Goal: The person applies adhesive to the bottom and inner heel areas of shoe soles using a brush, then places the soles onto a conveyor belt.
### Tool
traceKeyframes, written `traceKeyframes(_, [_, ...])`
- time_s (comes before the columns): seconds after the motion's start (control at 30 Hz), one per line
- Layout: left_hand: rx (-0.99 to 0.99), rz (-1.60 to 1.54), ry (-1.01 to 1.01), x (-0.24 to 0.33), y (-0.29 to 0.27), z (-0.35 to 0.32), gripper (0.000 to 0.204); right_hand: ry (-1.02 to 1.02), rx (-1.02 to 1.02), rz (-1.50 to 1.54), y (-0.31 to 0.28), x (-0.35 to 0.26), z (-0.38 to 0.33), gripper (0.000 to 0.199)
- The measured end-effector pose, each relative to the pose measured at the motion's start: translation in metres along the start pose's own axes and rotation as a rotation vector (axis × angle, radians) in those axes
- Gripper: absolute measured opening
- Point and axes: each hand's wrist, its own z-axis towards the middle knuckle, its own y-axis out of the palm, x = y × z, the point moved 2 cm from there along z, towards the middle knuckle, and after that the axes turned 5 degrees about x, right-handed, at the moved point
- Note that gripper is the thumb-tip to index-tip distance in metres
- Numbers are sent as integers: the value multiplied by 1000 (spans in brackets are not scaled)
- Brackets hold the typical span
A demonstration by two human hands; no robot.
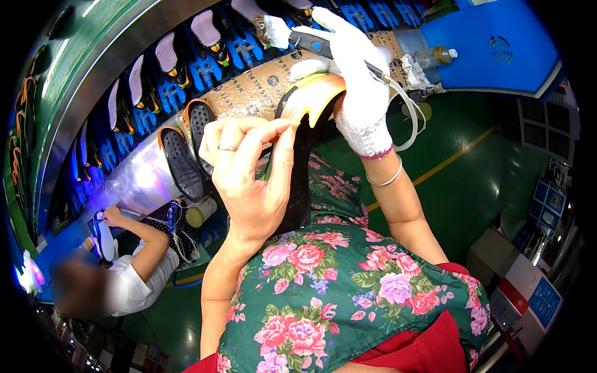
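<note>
My left hand (252, 165), bare with a ring, is closed, thumb and forefinger pinched at the pointed edge of an orange-yellow shoe sole (318, 94). Whether anything small is between those fingertips I cannot make out. My right hand (364, 93) wears a white knit glove and grips a black-handled brush (311, 43) with a clear hose (410, 121) running from its end. The brush's bristles (261, 31) point up and left, apart from the sole. The same gloved hand also steadies the sole's right side; its lower fingers are partly hidden.
Two black perforated soles (179, 163) rest left on the bench, beside brown printed covering (245, 90). Behind runs a line of blue holders (205, 71) bearing shoe parts. A capped bottle (432, 57) and crumpled tissue (413, 71) lie right. A co-worker (143, 273) holds a shoe at lower left.
</note>
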Motion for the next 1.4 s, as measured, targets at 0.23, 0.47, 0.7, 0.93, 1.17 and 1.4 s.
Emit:
traceKeyframes(0.23, [-37,22,11,7,4,4,27,-25,14,-28,-1,5,3,34])
traceKeyframes(0.47, [-3,132,26,1,11,4,26,-4,13,-35,-1,7,5,34])
traceKeyframes(0.7, [-1,156,67,5,18,8,16,-4,42,-41,-1,6,5,34])
traceKeyframes(0.93, [8,168,109,5,15,11,12,71,14,20,7,-1,6,33])
traceKeyframes(1.17, [-53,118,126,2,10,5,13,0,17,-43,6,9,4,34])
traceKeyframes(1.4, [-36,124,118,-3,-4,7,12,-150,-48,-194,1,11,6,42])
